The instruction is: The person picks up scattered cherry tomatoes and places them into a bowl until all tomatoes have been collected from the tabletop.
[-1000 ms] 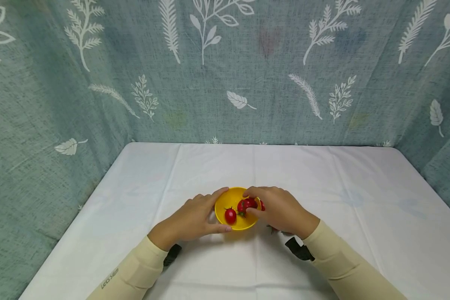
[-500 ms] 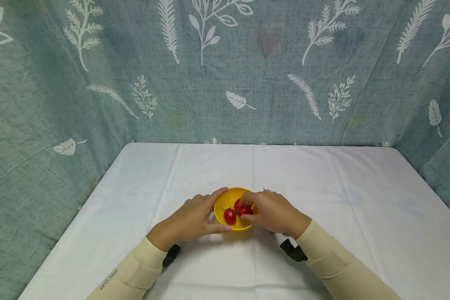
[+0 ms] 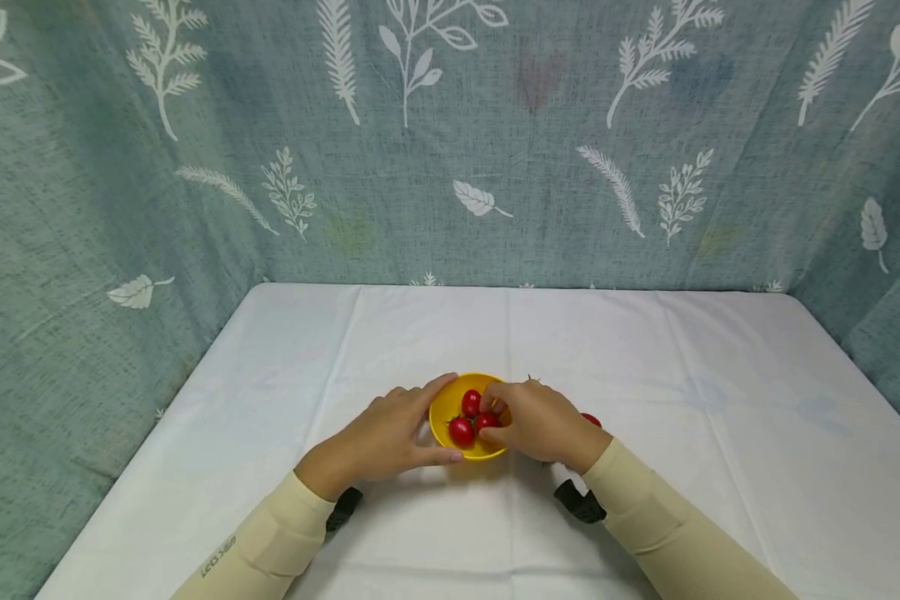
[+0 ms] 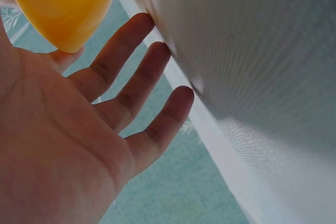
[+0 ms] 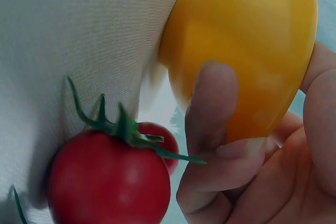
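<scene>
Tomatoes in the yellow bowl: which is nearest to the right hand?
The rightmost tomato, between thumb and fingers of the right hand; the far tomato and left tomato lie farther left.

Lettering (image 3: 219,556) is printed in small dark capitals on the left sleeve (image 3: 266,533), where "LETS" can be made out in the head view. It is followed by what appears to be an S, and the last characters are blurred past reading. The print is set in one short line, slanted up along the sleeve, and is placed near its outer edge.
</scene>
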`<state>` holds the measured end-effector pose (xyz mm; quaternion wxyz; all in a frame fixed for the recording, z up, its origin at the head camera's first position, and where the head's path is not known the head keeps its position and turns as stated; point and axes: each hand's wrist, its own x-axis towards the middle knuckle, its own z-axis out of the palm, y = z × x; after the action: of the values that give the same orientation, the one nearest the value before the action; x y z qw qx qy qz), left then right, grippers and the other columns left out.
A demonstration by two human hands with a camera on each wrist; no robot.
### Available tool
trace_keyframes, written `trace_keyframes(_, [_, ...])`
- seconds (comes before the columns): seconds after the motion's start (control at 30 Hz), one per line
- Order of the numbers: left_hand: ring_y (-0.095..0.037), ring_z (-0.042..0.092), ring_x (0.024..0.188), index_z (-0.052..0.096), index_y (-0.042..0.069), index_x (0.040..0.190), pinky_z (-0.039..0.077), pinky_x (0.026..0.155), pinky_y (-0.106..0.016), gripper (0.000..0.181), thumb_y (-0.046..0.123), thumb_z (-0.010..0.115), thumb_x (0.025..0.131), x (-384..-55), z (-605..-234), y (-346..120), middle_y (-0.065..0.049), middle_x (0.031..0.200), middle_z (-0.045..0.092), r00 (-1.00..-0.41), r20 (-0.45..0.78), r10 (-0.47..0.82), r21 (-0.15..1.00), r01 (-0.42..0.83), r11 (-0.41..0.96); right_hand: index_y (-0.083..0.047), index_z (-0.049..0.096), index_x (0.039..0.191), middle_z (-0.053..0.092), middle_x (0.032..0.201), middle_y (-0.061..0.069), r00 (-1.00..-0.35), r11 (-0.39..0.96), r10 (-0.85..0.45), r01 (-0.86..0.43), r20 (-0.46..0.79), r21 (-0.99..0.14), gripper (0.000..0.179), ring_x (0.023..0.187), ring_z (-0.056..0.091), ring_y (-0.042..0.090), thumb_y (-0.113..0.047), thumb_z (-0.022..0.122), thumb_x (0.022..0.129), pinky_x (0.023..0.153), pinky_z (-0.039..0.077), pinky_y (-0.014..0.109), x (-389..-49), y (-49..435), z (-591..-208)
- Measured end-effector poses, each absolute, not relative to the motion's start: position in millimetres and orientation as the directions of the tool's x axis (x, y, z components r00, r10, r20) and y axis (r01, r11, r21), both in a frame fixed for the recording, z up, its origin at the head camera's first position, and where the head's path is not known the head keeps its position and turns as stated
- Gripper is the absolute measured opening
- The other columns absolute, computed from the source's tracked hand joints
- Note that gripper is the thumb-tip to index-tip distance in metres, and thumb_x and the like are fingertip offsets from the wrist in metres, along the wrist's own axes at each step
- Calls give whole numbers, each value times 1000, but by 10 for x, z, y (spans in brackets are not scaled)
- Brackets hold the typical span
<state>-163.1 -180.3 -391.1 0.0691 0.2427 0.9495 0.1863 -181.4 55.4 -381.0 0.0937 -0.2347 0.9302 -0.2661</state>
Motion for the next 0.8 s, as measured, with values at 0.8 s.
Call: trace_keyframes(0.8, [-25,55,113,25,32,159,45,95,-49,102,74,68,77,-1628,-3911,-1804,2,136,62,-882,-56,468,399,410,820,-15,72,116,72,117,2,-869,728,-458,-488,188,-482,24,96,70,24,-19,72,93,84,58,40,-1858,782,-3540])
